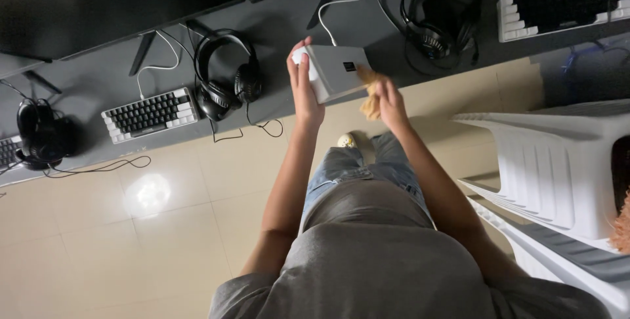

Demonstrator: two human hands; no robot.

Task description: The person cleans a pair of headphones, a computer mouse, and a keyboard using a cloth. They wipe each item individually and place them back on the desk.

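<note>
Small grey and white box-shaped device (336, 71), about the form of a compact computer or speaker, held up in the air above the edge of the dark tabletop (275, 37), tilted with one broad grey face turned toward the camera. Thin white cable (328, 14) running from near its top back across the tabletop, possibly attached; cannot tell for sure. Left hand (303, 79) clasped around the box's white left end, fingers wrapped over the edge, bearing the weight. Right hand (388, 99) closed on a crumpled tan cloth (371, 96), pressed against the box's lower right corner. Judged by its hard flat faces and square corners: rigid, smooth and probably a little slippery, light enough for one hand yet likely breakable if dropped onto the tile floor (164, 227); safest hold across two opposite narrow sides, as the left hand does, clear of the cable. Further out on the tabletop: black headphones (226, 76) beside a small black and white keyboard (149, 114) to the left, another pair of black headphones (441, 10) and a second keyboard (564, 5) to the right. At far right, a white ribbed plastic piece of furniture (558, 168). Below, the person's grey shirt and blue jeans.
</note>
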